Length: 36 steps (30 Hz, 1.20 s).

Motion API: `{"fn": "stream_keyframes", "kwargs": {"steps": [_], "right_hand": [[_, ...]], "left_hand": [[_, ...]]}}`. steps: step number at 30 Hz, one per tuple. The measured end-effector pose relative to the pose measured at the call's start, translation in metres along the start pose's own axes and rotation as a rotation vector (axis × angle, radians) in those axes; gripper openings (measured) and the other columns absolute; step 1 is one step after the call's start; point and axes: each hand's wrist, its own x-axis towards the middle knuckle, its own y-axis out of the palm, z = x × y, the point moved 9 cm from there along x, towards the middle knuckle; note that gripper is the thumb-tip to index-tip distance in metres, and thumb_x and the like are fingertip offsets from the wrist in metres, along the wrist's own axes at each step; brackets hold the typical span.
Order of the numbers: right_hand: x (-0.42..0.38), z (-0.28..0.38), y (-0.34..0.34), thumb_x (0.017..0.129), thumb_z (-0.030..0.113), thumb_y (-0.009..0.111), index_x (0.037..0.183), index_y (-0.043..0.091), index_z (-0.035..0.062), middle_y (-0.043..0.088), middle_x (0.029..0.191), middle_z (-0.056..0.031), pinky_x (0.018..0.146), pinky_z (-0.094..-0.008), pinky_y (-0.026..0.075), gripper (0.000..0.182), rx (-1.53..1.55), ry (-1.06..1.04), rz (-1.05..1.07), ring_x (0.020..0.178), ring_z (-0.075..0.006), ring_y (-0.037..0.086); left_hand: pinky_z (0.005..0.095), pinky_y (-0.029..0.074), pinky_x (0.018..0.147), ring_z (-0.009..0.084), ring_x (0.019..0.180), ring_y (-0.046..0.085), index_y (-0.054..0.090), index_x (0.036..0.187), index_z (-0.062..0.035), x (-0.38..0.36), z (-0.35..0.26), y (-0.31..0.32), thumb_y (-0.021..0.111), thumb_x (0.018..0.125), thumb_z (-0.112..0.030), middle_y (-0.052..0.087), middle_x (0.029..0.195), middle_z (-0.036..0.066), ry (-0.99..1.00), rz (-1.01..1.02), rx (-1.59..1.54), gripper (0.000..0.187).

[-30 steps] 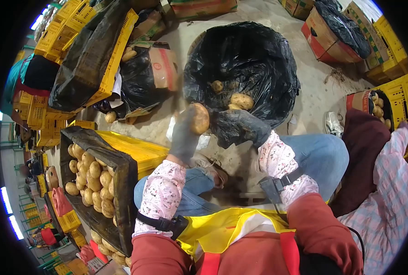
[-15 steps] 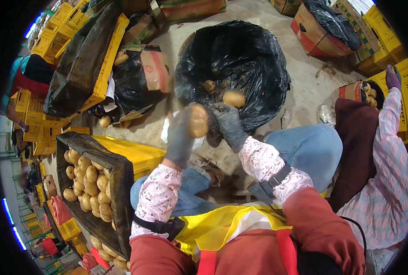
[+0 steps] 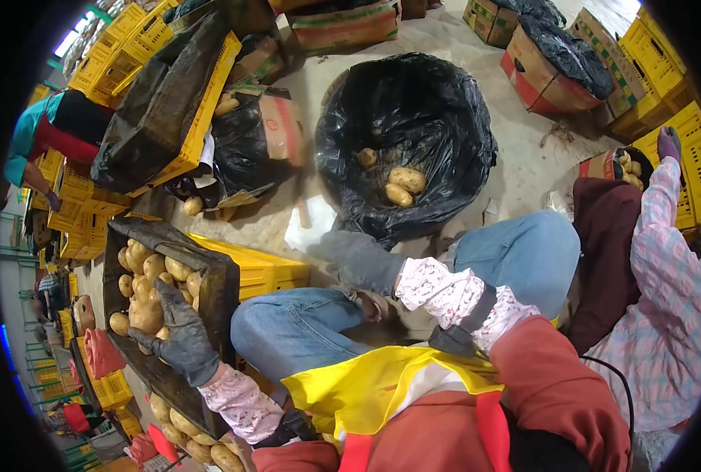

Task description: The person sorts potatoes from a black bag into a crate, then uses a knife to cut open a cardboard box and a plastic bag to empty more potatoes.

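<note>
My left hand [image 3: 179, 334], in a dark grey glove, reaches into a crate lined with black plastic [image 3: 234, 303] at the left. A potato [image 3: 146, 315] sits between its thumb and fingers, against the other potatoes [image 3: 179, 267] piled there. Over my lap, my right hand [image 3: 362, 259] in its grey glove carries no visible object; motion smears its fingers. Just beyond it stands a round container lined with black plastic [image 3: 413, 86], with a few potatoes [image 3: 407, 181] at its bottom.
A pale sheet [image 3: 311, 223] lies on the floor by the container. Cartons [image 3: 283, 126] and yellow crates [image 3: 268, 263] stand around me. To the right sits a person in a checked sleeve [image 3: 665, 259]; another in a teal sleeve [image 3: 26, 141] is at far left.
My left hand has moved left with a potato from above the floor to the crate. My right hand has drawn back toward my lap. Another pale potato now shows in the round container.
</note>
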Motion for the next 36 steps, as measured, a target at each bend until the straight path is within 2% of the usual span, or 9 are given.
{"fn": "stream_keyframes", "kwargs": {"steps": [7, 12, 14, 17, 23, 26, 29, 32, 36], "right_hand": [[0.016, 0.027, -0.046, 0.076, 0.014, 0.055, 0.099, 0.060, 0.0028, 0.060, 0.094, -0.0159, 0.082, -0.0367, 0.045, 0.026, -0.040, -0.074, 0.121, 0.092, -0.0307, 0.057], [0.035, -0.114, -0.110, 0.079, 0.022, 0.060, 0.102, 0.064, 0.0057, 0.063, 0.093, -0.0131, 0.078, -0.0320, 0.049, 0.028, 0.172, 0.338, -0.021, 0.086, -0.0268, 0.061], [0.024, -0.195, -0.121, 0.070, 0.025, 0.062, 0.098, 0.066, 0.0125, 0.063, 0.094, -0.0155, 0.078, -0.0370, 0.047, 0.031, -0.318, 0.350, 0.035, 0.088, -0.0312, 0.060], [-0.004, -0.313, -0.096, 0.071, 0.027, 0.064, 0.096, 0.067, 0.0131, 0.064, 0.092, -0.0145, 0.080, -0.0381, 0.047, 0.029, -0.437, 0.627, 0.108, 0.089, -0.0321, 0.060], [0.040, -0.369, -0.014, 0.077, 0.020, 0.057, 0.107, 0.062, 0.0131, 0.060, 0.106, -0.0145, 0.086, -0.0393, 0.044, 0.032, -0.435, 0.618, 0.146, 0.099, -0.0318, 0.056], [0.050, -0.420, 0.034, 0.077, 0.016, 0.052, 0.117, 0.054, 0.0147, 0.053, 0.116, -0.0162, 0.092, -0.0421, 0.041, 0.040, -0.543, 0.524, 0.000, 0.109, -0.0325, 0.050], [0.063, -0.457, 0.061, 0.076, 0.017, 0.053, 0.113, 0.056, 0.0129, 0.053, 0.111, -0.0172, 0.091, -0.0429, 0.042, 0.037, -0.524, 0.771, 0.021, 0.109, -0.0330, 0.049], [0.076, -0.444, 0.065, 0.079, 0.013, 0.052, 0.112, 0.056, 0.0111, 0.054, 0.108, -0.0203, 0.086, -0.0435, 0.046, 0.033, -0.489, 0.867, 0.258, 0.103, -0.0349, 0.053], [0.082, -0.395, 0.035, 0.082, 0.015, 0.052, 0.114, 0.054, 0.0087, 0.056, 0.105, -0.0193, 0.084, -0.0409, 0.048, 0.032, -0.260, 0.784, 0.268, 0.097, -0.0326, 0.057]], "left_hand": [[0.0299, 0.045, 0.083, 0.0167, 0.090, 0.053, 0.032, 0.134, -0.0001, 0.028, 0.108, 0.018, 0.037, 0.095, -0.027, 0.049, 0.123, 0.016, -0.236, 0.016, 0.761, 0.048], [0.0268, 0.047, 0.076, 0.0150, 0.086, 0.055, 0.041, 0.127, -0.0003, 0.051, 0.163, -0.012, 0.045, 0.092, -0.027, 0.056, 0.107, 0.012, -0.471, -0.056, 0.754, 0.044], [0.0261, 0.048, 0.072, 0.0147, 0.084, 0.055, 0.045, 0.124, -0.0008, 0.053, 0.174, -0.023, 0.050, 0.089, -0.029, 0.057, 0.103, 0.011, -0.519, -0.062, 0.789, 0.045], [0.0256, 0.048, 0.069, 0.0142, 0.079, 0.057, 0.046, 0.122, 0.0003, 0.040, 0.183, -0.041, 0.051, 0.089, -0.026, 0.059, 0.095, 0.008, -0.666, -0.168, 0.765, 0.042], [0.0234, 0.047, 0.070, 0.0124, 0.078, 0.056, 0.048, 0.121, 0.0028, 0.025, 0.195, -0.048, 0.053, 0.088, -0.017, 0.060, 0.097, 0.008, -0.947, -0.331, 0.656, 0.039], [0.0321, 0.048, 0.081, 0.0172, 0.091, 0.057, 0.043, 0.124, 0.0045, 0.023, 0.197, -0.045, 0.056, 0.087, -0.022, 0.058, 0.104, 0.014, -1.075, -0.343, 0.628, 0.048], [0.0315, 0.043, 0.090, 0.0171, 0.098, 0.054, 0.042, 0.126, 0.0044, 0.026, 0.195, -0.041, 0.055, 0.087, -0.018, 0.057, 0.107, 0.011, -1.144, -0.545, 0.401, 0.046], [0.0303, 0.047, 0.088, 0.0269, 0.107, 0.054, 0.041, 0.131, -0.0103, 0.032, 0.183, -0.026, 0.057, 0.087, -0.028, 0.049, 0.125, 0.016, -0.853, -0.896, 0.272, 0.050], [0.0308, 0.043, 0.090, 0.0160, 0.097, 0.054, 0.042, 0.126, 0.0038, 0.030, 0.190, -0.051, 0.054, 0.088, -0.018, 0.057, 0.106, 0.010, -1.122, -0.403, 0.589, 0.046]]}}
